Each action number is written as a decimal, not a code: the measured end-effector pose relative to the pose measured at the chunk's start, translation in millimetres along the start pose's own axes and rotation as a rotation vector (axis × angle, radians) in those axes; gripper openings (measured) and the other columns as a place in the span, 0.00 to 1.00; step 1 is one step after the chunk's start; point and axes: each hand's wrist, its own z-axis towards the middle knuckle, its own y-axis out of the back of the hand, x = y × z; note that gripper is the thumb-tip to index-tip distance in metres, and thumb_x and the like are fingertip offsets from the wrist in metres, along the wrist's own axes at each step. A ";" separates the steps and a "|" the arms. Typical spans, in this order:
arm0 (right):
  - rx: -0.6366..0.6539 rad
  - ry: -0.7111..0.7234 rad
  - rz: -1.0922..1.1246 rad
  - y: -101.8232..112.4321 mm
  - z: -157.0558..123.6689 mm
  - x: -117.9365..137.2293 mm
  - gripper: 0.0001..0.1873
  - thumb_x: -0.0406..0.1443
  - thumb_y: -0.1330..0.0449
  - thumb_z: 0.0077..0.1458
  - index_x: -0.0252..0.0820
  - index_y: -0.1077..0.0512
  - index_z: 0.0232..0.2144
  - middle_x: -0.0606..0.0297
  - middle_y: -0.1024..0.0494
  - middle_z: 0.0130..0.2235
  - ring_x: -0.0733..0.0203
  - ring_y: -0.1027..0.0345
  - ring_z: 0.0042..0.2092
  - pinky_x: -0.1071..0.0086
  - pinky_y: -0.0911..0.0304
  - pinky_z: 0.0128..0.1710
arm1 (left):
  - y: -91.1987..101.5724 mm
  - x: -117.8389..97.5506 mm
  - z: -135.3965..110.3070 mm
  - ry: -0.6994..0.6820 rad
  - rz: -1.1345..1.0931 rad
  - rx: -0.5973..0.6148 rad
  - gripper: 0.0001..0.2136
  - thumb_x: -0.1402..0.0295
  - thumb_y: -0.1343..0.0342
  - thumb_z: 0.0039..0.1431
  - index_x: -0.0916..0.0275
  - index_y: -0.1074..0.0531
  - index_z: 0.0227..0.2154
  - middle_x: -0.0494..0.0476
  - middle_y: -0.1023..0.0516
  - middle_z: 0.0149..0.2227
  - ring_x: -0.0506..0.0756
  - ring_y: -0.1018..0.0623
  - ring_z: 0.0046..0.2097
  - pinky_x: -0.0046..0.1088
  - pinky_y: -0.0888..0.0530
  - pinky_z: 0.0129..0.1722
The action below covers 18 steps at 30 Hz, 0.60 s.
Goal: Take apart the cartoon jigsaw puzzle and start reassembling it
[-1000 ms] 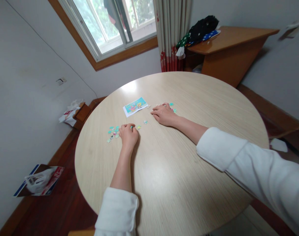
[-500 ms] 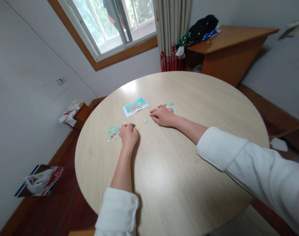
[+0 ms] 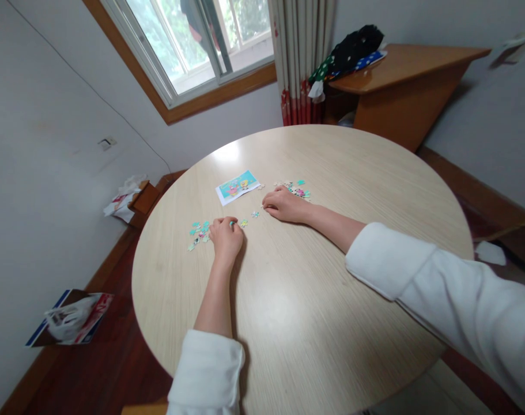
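My left hand point(image 3: 226, 235) is closed, pinching a teal jigsaw puzzle piece point(image 3: 232, 223) between thumb and fingers just above the table. Left of it lies a loose group of teal, pink and pale puzzle pieces point(image 3: 198, 232). A yellow-green piece point(image 3: 244, 223) and a pale blue-and-white piece point(image 3: 255, 214) lie between my hands. My right hand point(image 3: 284, 204) rests on the table, fingers curled together, with a small pale piece point(image 3: 263, 206) at the fingertips. Just beyond that hand more puzzle pieces point(image 3: 301, 192) are scattered, partly hidden by it.
A picture card point(image 3: 237, 186) with cartoon figures on teal lies flat behind the pieces. The round wooden table point(image 3: 288, 323) fills the middle. Beyond its edge stand a wooden desk point(image 3: 400, 72) with cloths on it, a curtain point(image 3: 303, 63) and a window point(image 3: 193, 46).
The fingers of my right hand have drawn together and curled, uncovering more of the pieces beyond them. My left hand has stayed in place with its piece.
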 end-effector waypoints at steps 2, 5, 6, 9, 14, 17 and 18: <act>0.011 -0.005 0.019 1.1 0.5 0.0 0.09 0.28 0.45 0.52 0.37 0.25 0.31 0.58 0.20 0.36 0.59 0.29 0.39 0.63 0.49 0.47 | -0.4 0.5 -0.1 -0.003 -0.003 -0.002 0.13 0.72 0.52 0.56 0.60 0.24 0.39 0.64 0.28 0.44 0.63 0.31 0.52 0.42 0.36 0.52; 0.014 -0.006 0.032 2.0 0.6 0.6 0.09 0.28 0.45 0.54 0.37 0.25 0.32 0.58 0.20 0.36 0.58 0.29 0.39 0.63 0.46 0.46 | -0.7 0.9 -0.4 -0.002 -0.006 -0.005 0.13 0.72 0.52 0.56 0.59 0.24 0.39 0.63 0.28 0.45 0.63 0.31 0.52 0.42 0.36 0.53; 0.009 -0.004 0.036 1.8 0.5 0.7 0.09 0.29 0.45 0.55 0.37 0.25 0.34 0.58 0.20 0.37 0.58 0.28 0.39 0.64 0.45 0.46 | -0.6 0.8 -0.6 -0.002 -0.007 -0.006 0.13 0.72 0.52 0.56 0.59 0.24 0.39 0.63 0.28 0.45 0.63 0.31 0.52 0.42 0.36 0.53; -0.027 -0.004 0.048 0.2 0.2 0.5 0.11 0.31 0.46 0.57 0.36 0.25 0.39 0.56 0.20 0.39 0.58 0.28 0.40 0.66 0.42 0.44 | -0.3 0.4 -1.1 -0.002 -0.010 -0.006 0.13 0.72 0.52 0.56 0.60 0.24 0.39 0.64 0.28 0.45 0.63 0.31 0.52 0.42 0.36 0.53; -0.091 -0.070 0.050 -2.6 -0.2 0.4 0.12 0.30 0.46 0.57 0.37 0.25 0.39 0.57 0.20 0.39 0.58 0.28 0.41 0.66 0.40 0.44 | 0.0 0.2 -0.7 -0.003 -0.010 -0.002 0.13 0.72 0.52 0.56 0.60 0.24 0.39 0.64 0.28 0.45 0.63 0.31 0.52 0.42 0.36 0.52; -0.131 -0.105 0.077 -3.1 -0.4 1.7 0.12 0.29 0.47 0.56 0.39 0.24 0.38 0.59 0.19 0.39 0.58 0.27 0.40 0.66 0.40 0.44 | 0.2 0.0 -0.4 0.003 -0.008 0.004 0.13 0.72 0.52 0.56 0.60 0.24 0.39 0.64 0.28 0.45 0.64 0.31 0.52 0.42 0.36 0.53; -0.135 -0.113 0.082 -3.0 -0.4 2.1 0.12 0.29 0.47 0.56 0.39 0.24 0.38 0.59 0.19 0.39 0.59 0.27 0.40 0.66 0.40 0.44 | 0.4 -0.2 -0.4 0.006 -0.008 0.006 0.13 0.72 0.52 0.56 0.60 0.24 0.39 0.64 0.28 0.45 0.64 0.31 0.52 0.42 0.36 0.53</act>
